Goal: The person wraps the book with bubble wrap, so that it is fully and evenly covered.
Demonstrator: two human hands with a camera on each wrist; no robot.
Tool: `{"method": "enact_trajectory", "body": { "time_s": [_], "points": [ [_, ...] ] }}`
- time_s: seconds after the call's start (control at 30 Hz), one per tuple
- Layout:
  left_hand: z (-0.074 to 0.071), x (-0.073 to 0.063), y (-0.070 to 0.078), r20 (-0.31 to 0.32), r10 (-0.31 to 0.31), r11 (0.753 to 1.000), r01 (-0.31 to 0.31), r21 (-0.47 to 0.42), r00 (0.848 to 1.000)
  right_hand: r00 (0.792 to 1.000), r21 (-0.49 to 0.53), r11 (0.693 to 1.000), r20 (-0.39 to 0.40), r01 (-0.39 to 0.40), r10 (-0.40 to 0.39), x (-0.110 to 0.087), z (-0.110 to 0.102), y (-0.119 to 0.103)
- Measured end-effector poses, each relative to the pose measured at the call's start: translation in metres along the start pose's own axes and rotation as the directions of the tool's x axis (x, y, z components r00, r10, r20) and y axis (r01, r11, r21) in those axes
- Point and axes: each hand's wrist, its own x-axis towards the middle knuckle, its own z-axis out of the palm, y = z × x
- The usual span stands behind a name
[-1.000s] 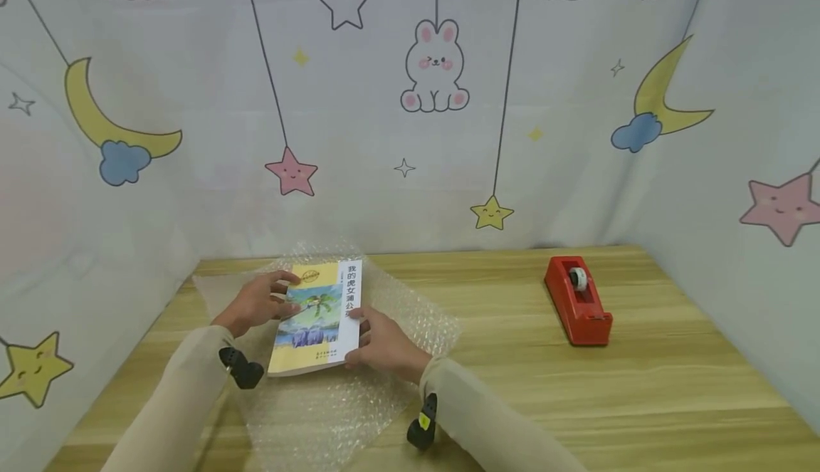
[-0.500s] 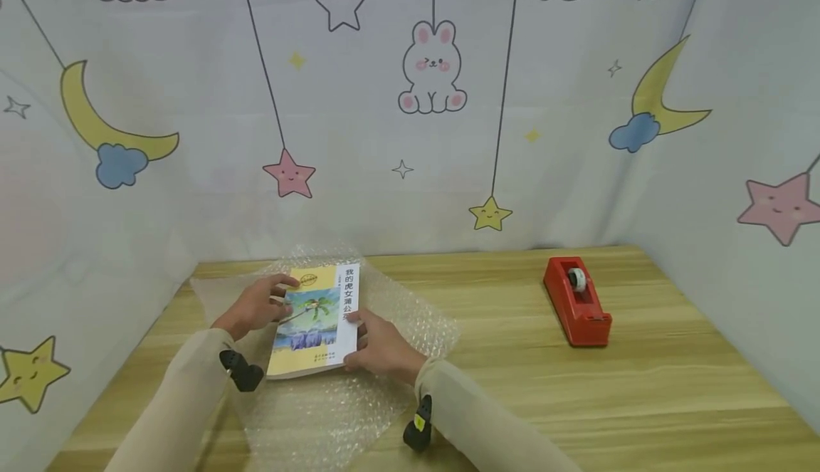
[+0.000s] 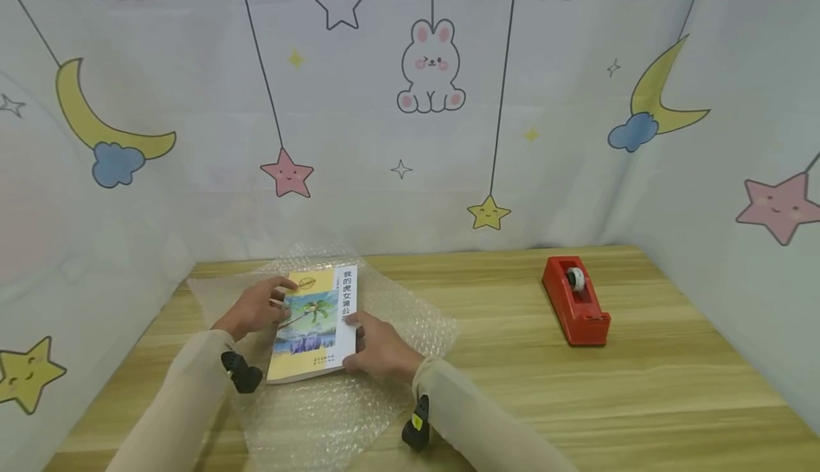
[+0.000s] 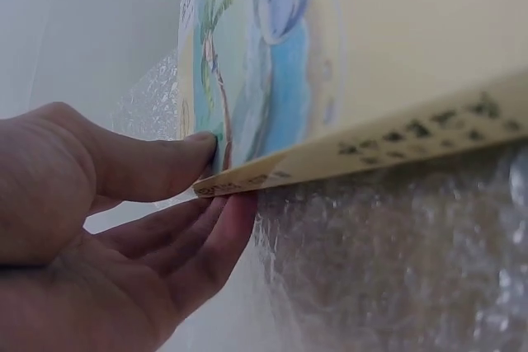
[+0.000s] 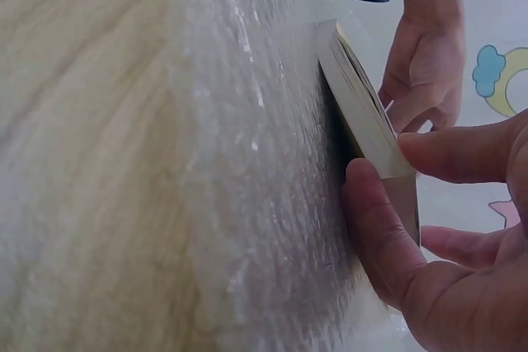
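Observation:
A paperback book [image 3: 306, 365] with a yellow and white cover, a palm-tree picture and printed characters lies face up over a sheet of bubble wrap [image 3: 333, 415]. My left hand [image 3: 256, 307] pinches its left edge: in the left wrist view the thumb [image 4: 157, 166] presses the cover and the other fingers sit beneath the spine. On the opposite side my right hand [image 3: 387, 349] grips the page edge near the lower corner. The right wrist view shows the page block [image 5: 363, 109] between the right fingers, tilted, with a dark gap between it and the wrap.
A red tape dispenser [image 3: 579, 308] with a small roll of tape stands at the right on the wood-grain table [image 3: 640, 401]. Behind the table hangs a white curtain [image 3: 359, 223] printed with stars, moons and a bunny. Small black devices are strapped to both wrists.
The book has shifted slightly toward me and levelled a little. My left thumb reaches less far over the cover than before. Both hands keep their hold; the tape dispenser stays put.

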Motion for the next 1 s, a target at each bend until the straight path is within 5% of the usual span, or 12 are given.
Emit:
{"method": "enact_trajectory", "body": {
  "time_s": [0.23,0.47,0.67,1.0],
  "points": [
    [0.001,0.003,0.003,0.002,-0.034,0.996,0.034,0.081,0.999,1.0,-0.05,0.999,-0.002,-0.004,0.004,0.0,0.0,-0.002],
    [0.0,0.004,0.008,0.009,0.008,0.977,-0.01,0.212,1.0,1.0,-0.181,0.984,-0.021,0.006,-0.009,-0.001,-0.001,-0.003],
    [-0.001,0.005,0.012,0.021,0.031,0.972,-0.035,0.233,0.999,0.998,-0.292,0.955,-0.014,0.05,-0.057,0.002,0.001,-0.003],
    [-0.001,0.002,0.01,0.01,0.032,0.969,-0.034,0.244,0.999,0.998,-0.337,0.94,-0.001,0.058,-0.062,0.003,0.003,-0.002]
  ]
}}
